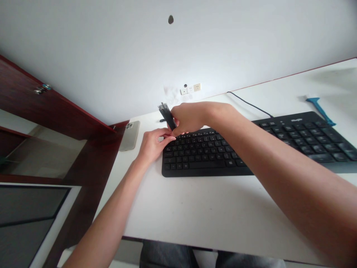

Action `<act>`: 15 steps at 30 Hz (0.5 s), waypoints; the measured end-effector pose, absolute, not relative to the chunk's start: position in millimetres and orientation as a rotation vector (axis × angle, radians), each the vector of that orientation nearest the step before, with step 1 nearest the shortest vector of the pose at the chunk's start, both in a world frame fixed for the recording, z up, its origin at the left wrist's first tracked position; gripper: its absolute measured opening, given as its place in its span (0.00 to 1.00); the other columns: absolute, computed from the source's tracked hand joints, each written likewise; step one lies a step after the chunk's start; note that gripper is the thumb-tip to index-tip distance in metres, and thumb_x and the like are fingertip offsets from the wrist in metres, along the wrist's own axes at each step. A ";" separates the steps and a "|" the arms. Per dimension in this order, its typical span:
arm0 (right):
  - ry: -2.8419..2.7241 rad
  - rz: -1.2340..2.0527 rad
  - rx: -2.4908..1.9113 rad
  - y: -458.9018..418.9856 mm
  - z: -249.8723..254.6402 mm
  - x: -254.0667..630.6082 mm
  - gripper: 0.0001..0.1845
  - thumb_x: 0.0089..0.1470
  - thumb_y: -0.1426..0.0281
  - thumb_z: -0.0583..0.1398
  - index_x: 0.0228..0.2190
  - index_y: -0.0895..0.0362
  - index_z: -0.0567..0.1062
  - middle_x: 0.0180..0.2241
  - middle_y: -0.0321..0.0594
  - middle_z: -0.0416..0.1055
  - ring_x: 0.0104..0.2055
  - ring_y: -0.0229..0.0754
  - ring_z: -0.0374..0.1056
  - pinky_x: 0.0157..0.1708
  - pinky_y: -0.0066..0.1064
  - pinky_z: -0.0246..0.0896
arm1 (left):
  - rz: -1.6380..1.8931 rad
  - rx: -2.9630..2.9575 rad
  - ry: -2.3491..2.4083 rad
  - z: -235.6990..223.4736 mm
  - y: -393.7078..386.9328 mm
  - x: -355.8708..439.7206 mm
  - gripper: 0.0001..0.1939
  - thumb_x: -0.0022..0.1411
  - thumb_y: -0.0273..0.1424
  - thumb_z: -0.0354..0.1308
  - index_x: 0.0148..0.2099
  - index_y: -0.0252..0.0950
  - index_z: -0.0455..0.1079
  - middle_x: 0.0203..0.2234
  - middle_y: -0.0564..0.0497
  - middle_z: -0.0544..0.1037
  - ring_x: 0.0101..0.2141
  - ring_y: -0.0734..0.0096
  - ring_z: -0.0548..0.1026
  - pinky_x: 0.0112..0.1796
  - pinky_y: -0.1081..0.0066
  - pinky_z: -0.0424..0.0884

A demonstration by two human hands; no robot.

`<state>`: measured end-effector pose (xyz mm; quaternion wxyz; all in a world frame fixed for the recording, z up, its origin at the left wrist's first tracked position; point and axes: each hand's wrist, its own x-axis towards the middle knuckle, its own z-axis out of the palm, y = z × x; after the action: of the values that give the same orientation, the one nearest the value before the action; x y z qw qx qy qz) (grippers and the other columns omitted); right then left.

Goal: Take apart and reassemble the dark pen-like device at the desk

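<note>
A black keyboard (pixel 206 152) lies flat on the white table. My right hand (pixel 186 117) is over its far left corner, closed around a slim black brush-like tool (pixel 166 116) with a ragged grey upper end. The tool tilts to the left, and its lower end is hidden by my fingers. My left hand (pixel 154 143) is at the same corner, thumb and forefinger brought together in a pinch beside my right fingertips. What lies between those left fingers, if anything, is too small to make out.
A phone (pixel 129 136) lies back-up at the table's left edge. A blue tool (pixel 321 111) rests behind the keyboard's right end. The keyboard cable (pixel 251 104) runs toward the wall, where sockets (pixel 190 89) are fitted. A dark red door (pixel 50 100) stands at left.
</note>
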<state>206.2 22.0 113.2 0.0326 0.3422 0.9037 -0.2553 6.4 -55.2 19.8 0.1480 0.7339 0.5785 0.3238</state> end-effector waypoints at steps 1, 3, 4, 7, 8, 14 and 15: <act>2.779 -0.786 1.056 21.8 113.4 206.2 0.11 0.50 0.62 0.70 0.31 0.56 0.80 0.29 0.43 0.77 0.32 0.47 0.73 0.30 0.37 0.60 | 0.924 2.117 1.655 20.1 -55.2 6.2 0.11 0.62 0.42 0.69 0.38 0.40 0.82 0.33 0.50 0.86 0.36 0.59 0.84 0.43 0.65 0.78; 2.775 -0.784 1.060 21.6 113.6 206.1 0.11 0.49 0.62 0.70 0.32 0.55 0.81 0.31 0.44 0.78 0.33 0.49 0.73 0.32 0.38 0.61 | 0.910 2.135 1.646 21.0 -54.9 5.6 0.12 0.62 0.43 0.69 0.38 0.40 0.82 0.34 0.50 0.86 0.37 0.59 0.84 0.43 0.65 0.79; 2.776 -0.779 1.059 21.6 113.6 206.1 0.11 0.50 0.62 0.70 0.33 0.55 0.81 0.31 0.44 0.78 0.34 0.49 0.74 0.32 0.38 0.61 | 0.901 2.150 1.646 21.5 -54.6 5.3 0.12 0.63 0.43 0.69 0.38 0.40 0.82 0.34 0.50 0.86 0.37 0.59 0.84 0.43 0.66 0.79; 2.777 -0.752 1.053 21.8 113.4 205.9 0.12 0.50 0.61 0.70 0.34 0.55 0.82 0.31 0.45 0.78 0.35 0.51 0.74 0.32 0.38 0.61 | 0.876 2.201 1.649 22.4 -53.0 4.2 0.12 0.63 0.44 0.68 0.39 0.41 0.83 0.35 0.51 0.87 0.37 0.59 0.84 0.42 0.66 0.78; 2.774 -0.747 1.055 21.9 113.3 205.7 0.12 0.50 0.61 0.70 0.33 0.55 0.82 0.31 0.45 0.78 0.35 0.51 0.74 0.31 0.38 0.61 | 0.875 2.210 1.650 22.4 -52.3 3.9 0.12 0.63 0.44 0.68 0.38 0.41 0.83 0.35 0.51 0.87 0.37 0.59 0.84 0.42 0.66 0.78; 2.759 -0.812 1.037 23.3 111.5 205.6 0.11 0.50 0.62 0.71 0.33 0.56 0.82 0.30 0.44 0.78 0.33 0.48 0.74 0.31 0.37 0.62 | 0.943 2.200 1.616 19.4 -51.1 5.8 0.10 0.62 0.41 0.70 0.37 0.40 0.82 0.33 0.52 0.87 0.35 0.60 0.84 0.40 0.67 0.78; 2.754 -0.818 1.033 24.2 110.7 205.8 0.11 0.49 0.62 0.71 0.34 0.56 0.82 0.30 0.44 0.78 0.34 0.49 0.74 0.32 0.37 0.62 | 0.952 2.199 1.618 18.9 -51.6 6.6 0.09 0.62 0.40 0.70 0.37 0.40 0.82 0.33 0.52 0.87 0.35 0.61 0.84 0.41 0.67 0.78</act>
<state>205.8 24.2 110.7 0.0444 0.3382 0.9011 -0.2676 6.6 -51.6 18.9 0.1246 0.7547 0.5551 0.3268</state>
